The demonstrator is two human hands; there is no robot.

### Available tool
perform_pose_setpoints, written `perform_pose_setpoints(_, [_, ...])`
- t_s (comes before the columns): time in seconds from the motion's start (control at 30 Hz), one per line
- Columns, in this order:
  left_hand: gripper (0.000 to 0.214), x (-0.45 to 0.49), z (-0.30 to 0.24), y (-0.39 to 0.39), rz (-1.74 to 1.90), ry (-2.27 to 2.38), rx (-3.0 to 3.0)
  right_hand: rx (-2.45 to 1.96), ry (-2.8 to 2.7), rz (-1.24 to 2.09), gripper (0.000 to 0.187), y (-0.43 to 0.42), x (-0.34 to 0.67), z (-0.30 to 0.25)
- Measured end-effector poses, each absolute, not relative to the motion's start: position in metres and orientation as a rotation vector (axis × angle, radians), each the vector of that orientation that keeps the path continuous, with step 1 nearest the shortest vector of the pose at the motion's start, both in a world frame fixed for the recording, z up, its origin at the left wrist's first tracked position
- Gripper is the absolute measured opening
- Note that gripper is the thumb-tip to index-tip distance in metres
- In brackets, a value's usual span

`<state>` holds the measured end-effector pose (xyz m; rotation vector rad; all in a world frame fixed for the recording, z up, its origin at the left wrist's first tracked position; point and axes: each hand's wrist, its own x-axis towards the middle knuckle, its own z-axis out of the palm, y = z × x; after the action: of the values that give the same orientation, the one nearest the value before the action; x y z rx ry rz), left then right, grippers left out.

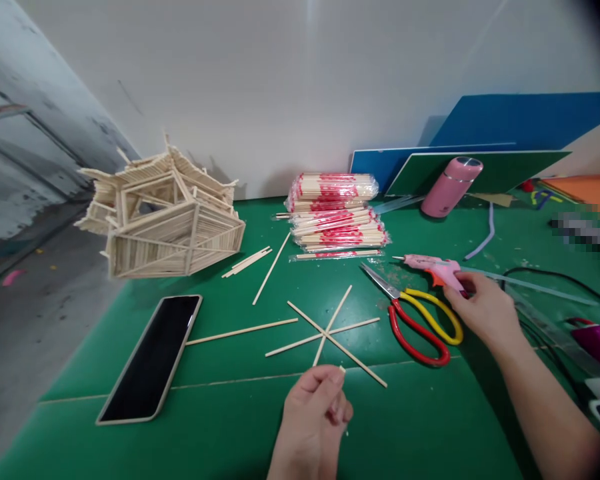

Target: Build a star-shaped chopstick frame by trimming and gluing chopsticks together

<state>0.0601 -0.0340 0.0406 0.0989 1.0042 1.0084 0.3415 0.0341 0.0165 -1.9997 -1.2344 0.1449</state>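
My left hand [313, 407] is closed in a pinch at the front of the green table, and the pale end of a small wooden stick piece [342, 370] pokes out between the fingertips. Just beyond it, three crossed chopsticks [325, 333] form a star. To the right, my right hand [485, 307] has its thumb and fingers around the handle end of a pink glue gun [427, 264], whose metal nozzle points left. A pair of scissors [395, 293] with red and yellow handles lies between the star and the right hand, blades partly apart.
A stick-built model house [175, 227] stands at the back left, and a phone [153, 360] lies near it. Wrapped chopstick bundles [335, 220] are stacked by the wall. A pink bottle [453, 187] leans against boards [510, 170]. A black cable [555, 272] runs right.
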Motion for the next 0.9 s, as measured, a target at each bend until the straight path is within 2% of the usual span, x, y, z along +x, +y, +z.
perform_pose_setpoints(0.1, [0.015,0.066,0.038,-0.034,1.017,1.021,0.083,-2.081,-1.296,-0.092,0.045,0.022,0.313,0.031])
perform_pose_setpoints(0.17, [0.016,0.069,0.037,-0.032,1.024,1.031,0.087,-1.893,-1.355,0.045,0.038,0.008,0.281,0.04])
perform_pose_setpoints(0.27, [0.016,0.072,0.033,-0.03,1.049,1.051,0.1,-1.563,-1.629,0.487,0.028,-0.012,0.233,0.045])
perform_pose_setpoints(0.4, [0.017,0.074,0.03,-0.028,1.107,1.101,0.118,-1.399,-1.769,0.798,0.035,-0.023,0.195,0.039])
perform_pose_setpoints(0.9, [0.014,0.071,0.027,-0.028,1.161,1.09,0.132,-1.369,-1.715,0.925,0.044,-0.014,0.18,0.038])
